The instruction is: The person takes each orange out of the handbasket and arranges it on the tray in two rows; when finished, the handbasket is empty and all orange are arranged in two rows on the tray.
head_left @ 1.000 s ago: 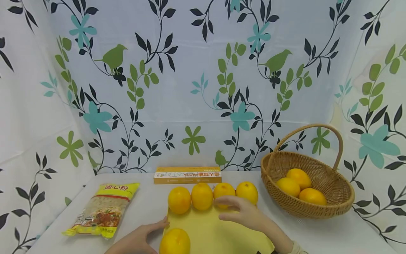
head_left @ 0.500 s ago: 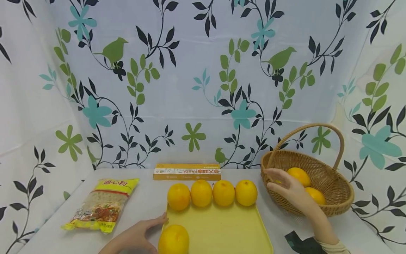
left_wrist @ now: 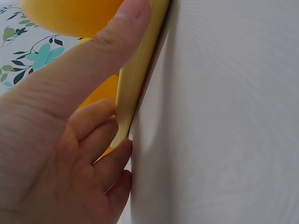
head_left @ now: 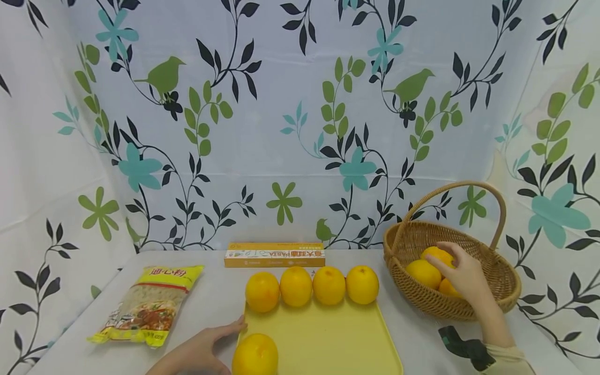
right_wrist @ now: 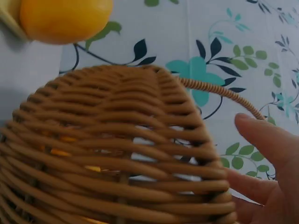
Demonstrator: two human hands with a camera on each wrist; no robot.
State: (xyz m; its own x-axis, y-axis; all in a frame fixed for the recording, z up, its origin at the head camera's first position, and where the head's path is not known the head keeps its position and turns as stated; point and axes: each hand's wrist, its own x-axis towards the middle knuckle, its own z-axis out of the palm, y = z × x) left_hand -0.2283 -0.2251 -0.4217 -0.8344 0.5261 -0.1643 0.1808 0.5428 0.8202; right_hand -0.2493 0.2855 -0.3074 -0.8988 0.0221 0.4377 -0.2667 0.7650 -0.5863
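In the head view my left hand (head_left: pixel 199 348) lies at the left edge of the yellow tray (head_left: pixel 328 338), fingertips against its rim. The left wrist view shows the thumb (left_wrist: pixel 105 49) up by an orange and the other fingers beside the tray edge. One orange (head_left: pixel 255 354) sits at the tray's near left corner; several more, such as this orange (head_left: pixel 296 286), line its far edge. My right hand (head_left: pixel 464 273) is inside the wicker basket (head_left: pixel 408 297), over its oranges (head_left: pixel 423 273), thumb and fingers apart. Whether it touches an orange is unclear.
A yellow pasta box (head_left: pixel 274 255) lies behind the row of oranges. On the left of the white table is a bag of pasta (head_left: pixel 150 304). The basket's tall handle (head_left: pixel 457 185) arches behind my right hand. A patterned cloth (head_left: pixel 300 130) hangs at the back.
My right hand has moved right from the row of oranges over the tray, across the basket's rim, and into the basket. The left hand has stayed at the tray.
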